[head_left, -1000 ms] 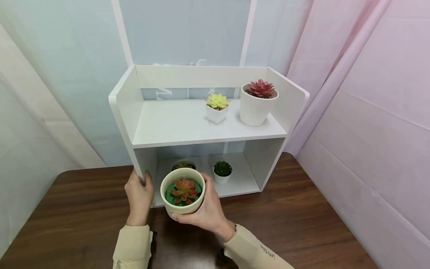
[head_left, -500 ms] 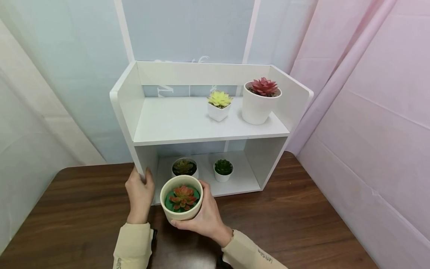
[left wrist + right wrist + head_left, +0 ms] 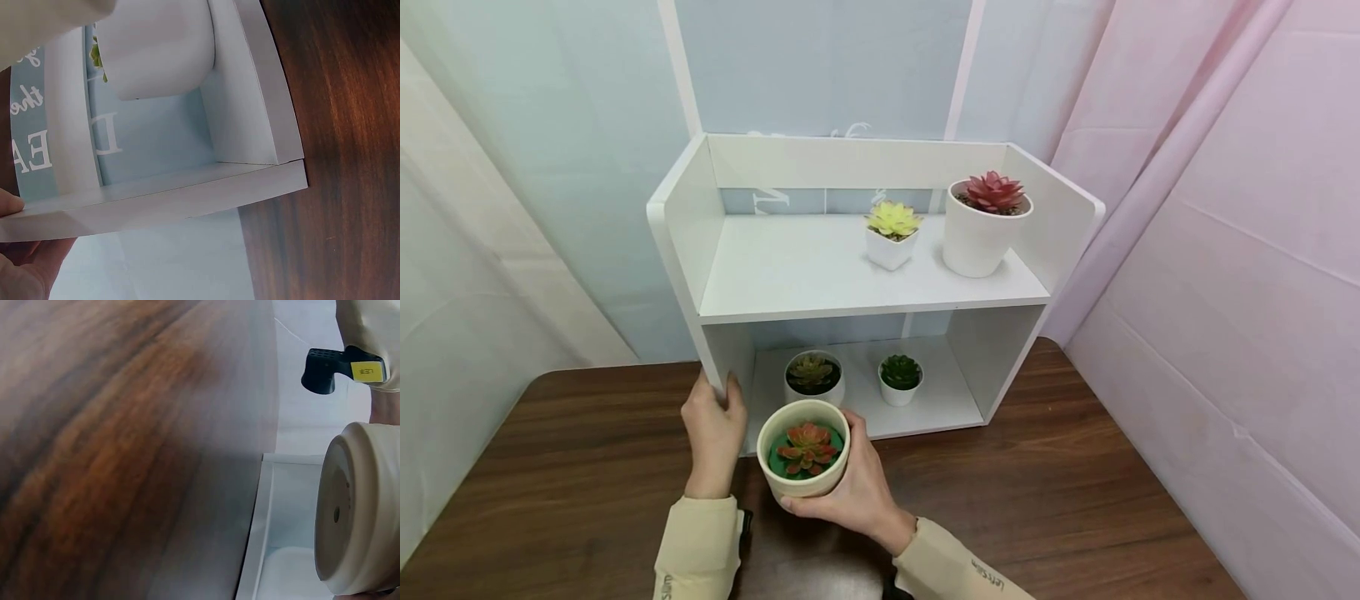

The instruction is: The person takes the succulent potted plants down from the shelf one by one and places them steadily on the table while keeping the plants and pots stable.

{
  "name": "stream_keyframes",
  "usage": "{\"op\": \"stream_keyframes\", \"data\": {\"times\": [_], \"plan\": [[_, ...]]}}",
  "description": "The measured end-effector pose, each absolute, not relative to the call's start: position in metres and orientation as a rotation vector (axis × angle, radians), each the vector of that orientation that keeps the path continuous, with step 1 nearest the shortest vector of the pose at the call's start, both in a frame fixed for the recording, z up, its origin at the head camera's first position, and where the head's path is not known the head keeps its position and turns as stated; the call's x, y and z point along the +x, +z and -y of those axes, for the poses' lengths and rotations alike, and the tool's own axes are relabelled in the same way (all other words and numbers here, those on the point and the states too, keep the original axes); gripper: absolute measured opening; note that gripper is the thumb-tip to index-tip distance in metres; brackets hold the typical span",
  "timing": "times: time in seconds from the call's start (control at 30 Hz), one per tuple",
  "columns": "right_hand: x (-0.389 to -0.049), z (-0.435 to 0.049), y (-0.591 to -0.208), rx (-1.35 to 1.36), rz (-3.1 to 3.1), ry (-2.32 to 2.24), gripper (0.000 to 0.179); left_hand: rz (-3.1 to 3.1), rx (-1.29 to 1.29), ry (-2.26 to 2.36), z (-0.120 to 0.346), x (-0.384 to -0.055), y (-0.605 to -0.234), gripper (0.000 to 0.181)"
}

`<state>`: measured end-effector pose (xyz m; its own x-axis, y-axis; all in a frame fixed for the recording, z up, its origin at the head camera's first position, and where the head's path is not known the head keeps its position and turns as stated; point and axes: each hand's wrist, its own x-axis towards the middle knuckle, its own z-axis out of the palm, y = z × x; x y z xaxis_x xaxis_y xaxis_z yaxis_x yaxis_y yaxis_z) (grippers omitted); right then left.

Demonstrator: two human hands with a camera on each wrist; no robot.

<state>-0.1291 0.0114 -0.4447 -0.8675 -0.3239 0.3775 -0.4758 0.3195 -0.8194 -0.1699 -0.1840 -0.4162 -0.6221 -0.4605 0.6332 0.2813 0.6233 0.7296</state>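
In the head view my right hand (image 3: 861, 492) grips a cream flower pot (image 3: 784, 487) from its right side, holding it in front of the shelf's lower compartment. A red-green succulent (image 3: 807, 450) sits inside it. The right wrist view shows the pot's underside (image 3: 334, 515) with a small hole, raised off the table. My left hand (image 3: 713, 429) holds the left side panel of the white shelf (image 3: 850, 308); in the left wrist view a thumb (image 3: 9, 203) and fingers lie on either side of the panel. Behind the held pot, a white pot with a dull green succulent (image 3: 812, 372) stands on the bottom board.
A small pot with a dark green succulent (image 3: 900, 379) stands on the lower board. Up on the top board are a yellow succulent in a faceted pot (image 3: 891, 250) and a red succulent in a large white pot (image 3: 977, 242). The shelf stands on a brown wooden table (image 3: 1037, 483).
My right hand has drawn the cream pot down and slightly left, toward me, exposing more of the white pot behind it. The left hand keeps its hold on the panel. The view has shifted slightly.
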Motion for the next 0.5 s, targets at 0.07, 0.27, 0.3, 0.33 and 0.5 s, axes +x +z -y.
{"op": "stream_keyframes", "data": {"times": [0.07, 0.27, 0.3, 0.33, 0.5], "plan": [[-0.130, -0.011, -0.447, 0.747, 2.426, 1.581, 0.104, 1.975, 0.144, -1.074, 0.184, -0.170, -0.416, 0.018], [-0.131, -0.010, -0.454, 0.776, 2.426, 1.533, 0.103, 1.971, 0.147, -1.085, 0.183, -0.170, -0.417, 0.017], [-0.131, -0.010, -0.454, 0.773, 2.426, 1.539, 0.103, 1.972, 0.147, -1.085, 0.183, -0.170, -0.417, 0.017], [-0.132, -0.010, -0.455, 0.772, 2.424, 1.546, 0.103, 1.973, 0.146, -1.087, 0.183, -0.170, -0.417, 0.018], [-0.132, -0.009, -0.458, 0.750, 2.452, 1.555, 0.103, 1.978, 0.147, -1.080, 0.184, -0.170, -0.418, 0.018]]}}
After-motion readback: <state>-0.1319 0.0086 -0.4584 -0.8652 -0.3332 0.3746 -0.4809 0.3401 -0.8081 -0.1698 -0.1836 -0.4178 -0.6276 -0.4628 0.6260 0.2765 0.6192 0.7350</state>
